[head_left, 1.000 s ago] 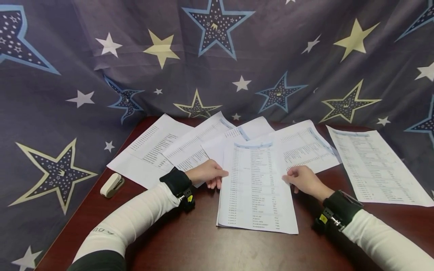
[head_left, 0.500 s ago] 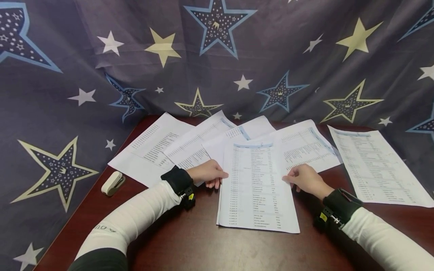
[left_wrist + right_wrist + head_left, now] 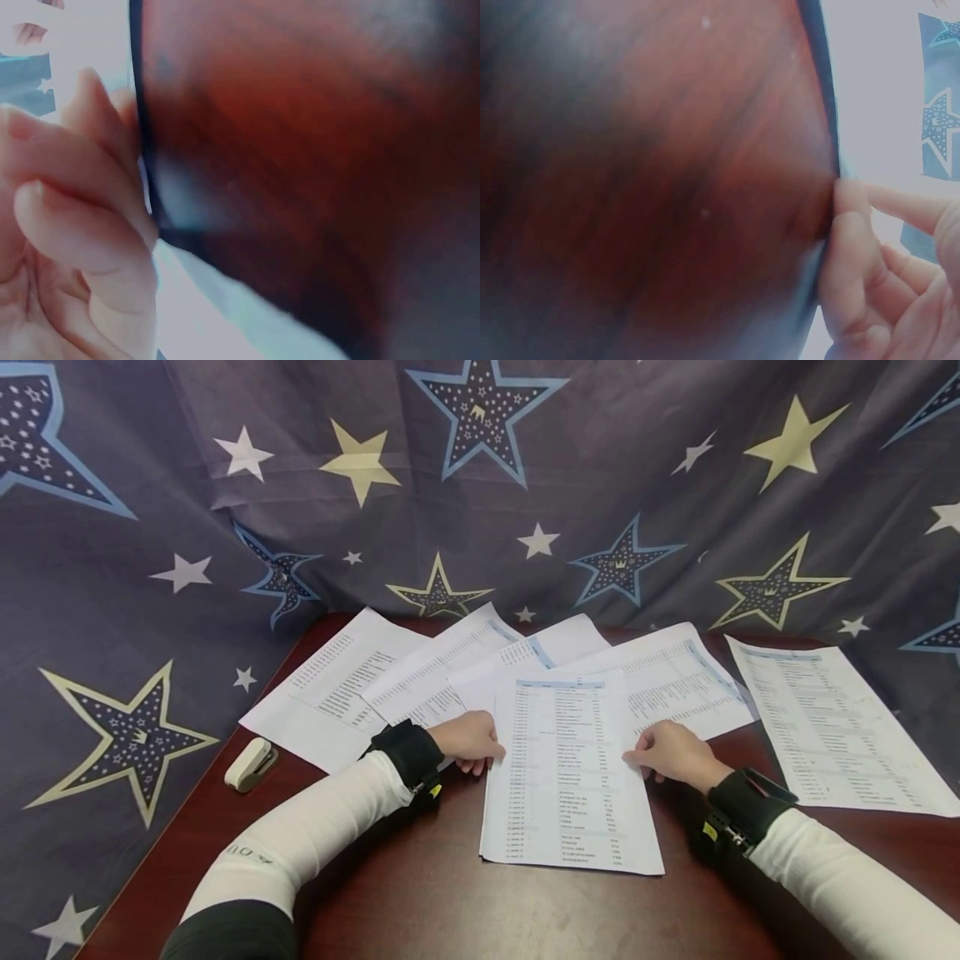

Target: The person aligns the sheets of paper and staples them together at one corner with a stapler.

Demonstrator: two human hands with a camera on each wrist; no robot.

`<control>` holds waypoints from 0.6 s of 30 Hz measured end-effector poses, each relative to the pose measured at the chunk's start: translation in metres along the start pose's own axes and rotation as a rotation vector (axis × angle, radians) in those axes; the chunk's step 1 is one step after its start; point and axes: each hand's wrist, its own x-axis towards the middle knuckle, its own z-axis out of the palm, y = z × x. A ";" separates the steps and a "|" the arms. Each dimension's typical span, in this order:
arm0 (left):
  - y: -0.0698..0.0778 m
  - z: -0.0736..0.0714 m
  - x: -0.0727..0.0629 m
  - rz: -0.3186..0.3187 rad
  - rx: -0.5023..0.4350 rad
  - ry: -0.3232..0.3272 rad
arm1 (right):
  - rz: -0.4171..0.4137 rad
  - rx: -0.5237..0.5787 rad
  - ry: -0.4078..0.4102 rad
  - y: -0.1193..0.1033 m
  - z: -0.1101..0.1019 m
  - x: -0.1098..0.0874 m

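Note:
A small stack of printed sheets (image 3: pixel 566 768), with a blue band of heading near its top, is held upright-on in front of the person. At its left edge the left hand (image 3: pixel 471 739) pinches the paper, thumb on the front. The right hand (image 3: pixel 675 756) pinches the opposite edge between thumb and forefinger. In the left wrist view, curled fingers (image 3: pixel 82 240) lie against the paper's edge. The right wrist view has the fingertips (image 3: pixel 851 199) right at the other edge. An under sheet peeks out slightly along the stack's lower left.
Behind the stack, several printed sheets (image 3: pixel 352 672) fan out across the dark red table (image 3: pixel 525 918). Another sheet (image 3: pixel 840 735) lies apart at the right. A white stapler (image 3: pixel 250 766) is near the table's left edge. A star-patterned curtain (image 3: pixel 465 510) hangs at the back.
The left wrist and forearm have shifted a little to the right and turned slightly. Both hands keep their hold on the sheets, which stay nearly in place.

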 end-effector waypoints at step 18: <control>-0.003 -0.019 -0.014 -0.091 -0.014 0.061 | 0.025 -0.032 0.031 -0.004 -0.026 -0.010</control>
